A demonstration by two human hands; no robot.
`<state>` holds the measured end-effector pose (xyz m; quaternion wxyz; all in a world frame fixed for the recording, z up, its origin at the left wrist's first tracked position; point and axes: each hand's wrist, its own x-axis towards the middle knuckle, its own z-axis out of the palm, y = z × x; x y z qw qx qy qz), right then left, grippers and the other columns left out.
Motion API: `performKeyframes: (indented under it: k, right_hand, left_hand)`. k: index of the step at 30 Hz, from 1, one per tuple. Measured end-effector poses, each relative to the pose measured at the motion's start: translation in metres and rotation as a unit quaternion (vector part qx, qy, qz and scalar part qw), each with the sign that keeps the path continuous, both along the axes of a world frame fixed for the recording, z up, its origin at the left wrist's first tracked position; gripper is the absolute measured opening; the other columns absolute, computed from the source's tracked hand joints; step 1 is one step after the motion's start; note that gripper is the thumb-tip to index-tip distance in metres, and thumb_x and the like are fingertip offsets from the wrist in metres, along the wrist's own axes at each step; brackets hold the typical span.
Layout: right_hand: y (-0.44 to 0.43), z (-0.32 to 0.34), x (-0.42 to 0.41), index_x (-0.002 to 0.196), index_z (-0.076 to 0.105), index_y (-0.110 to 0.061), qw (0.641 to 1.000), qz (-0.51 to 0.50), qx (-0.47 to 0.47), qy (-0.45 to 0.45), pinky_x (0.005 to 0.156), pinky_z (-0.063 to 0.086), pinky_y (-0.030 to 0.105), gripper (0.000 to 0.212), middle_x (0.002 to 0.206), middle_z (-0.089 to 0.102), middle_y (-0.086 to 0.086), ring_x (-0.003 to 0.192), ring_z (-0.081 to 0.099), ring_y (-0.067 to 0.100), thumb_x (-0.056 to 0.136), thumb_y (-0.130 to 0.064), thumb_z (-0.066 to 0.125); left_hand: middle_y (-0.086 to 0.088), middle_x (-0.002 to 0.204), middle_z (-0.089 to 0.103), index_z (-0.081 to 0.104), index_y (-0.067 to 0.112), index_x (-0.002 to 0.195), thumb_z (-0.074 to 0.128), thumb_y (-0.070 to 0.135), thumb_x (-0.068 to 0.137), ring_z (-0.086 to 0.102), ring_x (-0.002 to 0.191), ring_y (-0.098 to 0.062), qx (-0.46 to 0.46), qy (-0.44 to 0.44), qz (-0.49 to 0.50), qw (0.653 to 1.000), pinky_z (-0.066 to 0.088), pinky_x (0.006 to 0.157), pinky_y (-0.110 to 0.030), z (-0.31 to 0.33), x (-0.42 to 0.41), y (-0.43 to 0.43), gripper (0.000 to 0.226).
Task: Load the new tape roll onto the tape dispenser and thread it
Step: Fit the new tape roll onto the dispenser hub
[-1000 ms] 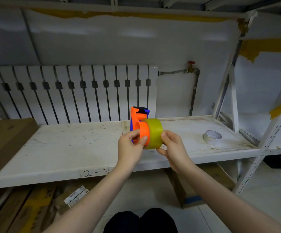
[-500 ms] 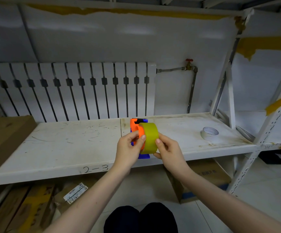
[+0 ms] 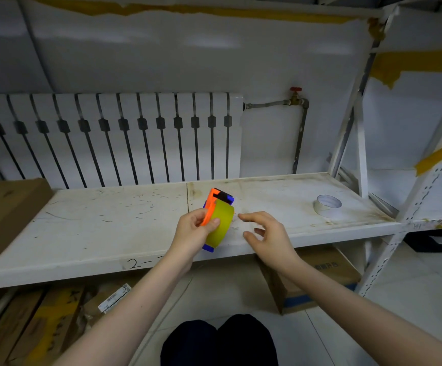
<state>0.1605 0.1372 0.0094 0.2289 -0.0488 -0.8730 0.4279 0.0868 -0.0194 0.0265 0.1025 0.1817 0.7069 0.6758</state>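
Note:
An orange and blue tape dispenser (image 3: 212,202) carries a yellow-green tape roll (image 3: 220,223) on its side. My left hand (image 3: 194,233) grips both just above the front of the white shelf (image 3: 82,228), thumb pressed on the roll's face. My right hand (image 3: 266,235) hovers a little to the right of the roll, fingers spread, touching nothing. The dispenser's lower blue end pokes out below the roll.
An empty white tape core (image 3: 327,204) lies on the shelf's right side. A brown cardboard box (image 3: 6,212) sits at the far left. A radiator (image 3: 109,138) lines the wall behind. More boxes (image 3: 315,276) stand on the floor below.
My right hand has let go of the tape roll and drawn away to the right. The dispenser with the roll has dropped lower, toward the shelf.

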Motion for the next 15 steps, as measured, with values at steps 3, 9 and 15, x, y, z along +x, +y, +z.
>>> performKeyframes:
  k: [3,9,15]
  right_hand:
    - [0.01,0.004,-0.012,0.117,0.06,-0.018,0.998,-0.018,-0.057,0.0,0.099,0.048,0.035,0.026,0.12,0.06,-0.005,0.111,0.053,0.008,0.091,-0.014,0.057]
    - [0.013,0.0,-0.047,0.138,0.037,-0.014,0.975,0.107,-0.072,-0.179,0.088,0.042,0.019,0.056,0.13,0.05,0.001,0.114,0.047,0.01,0.09,-0.033,0.058]
    - [0.027,-0.01,-0.089,0.136,0.04,-0.019,0.979,0.12,-0.059,-0.157,0.071,0.043,0.01,0.065,0.12,0.044,-0.01,0.109,0.045,0.008,0.08,-0.027,0.072]
  left_hand:
    - [0.0,0.096,0.066,0.061,0.025,0.091,0.058,0.017,0.091,0.061,0.089,-0.019,-0.049,-0.018,-0.023,0.998,0.049,0.076,-0.03,-0.007,-0.008,0.001,0.009]
    - [-0.002,0.105,0.065,0.059,0.017,0.112,0.055,0.019,0.092,0.062,0.092,-0.014,-0.071,-0.025,-0.08,0.994,0.051,0.075,-0.022,-0.026,-0.022,0.01,0.02]
    - [-0.007,0.113,0.067,0.062,0.024,0.108,0.051,0.011,0.093,0.063,0.106,-0.023,-0.045,-0.049,-0.097,0.993,0.049,0.094,-0.038,-0.036,-0.052,0.02,0.023]
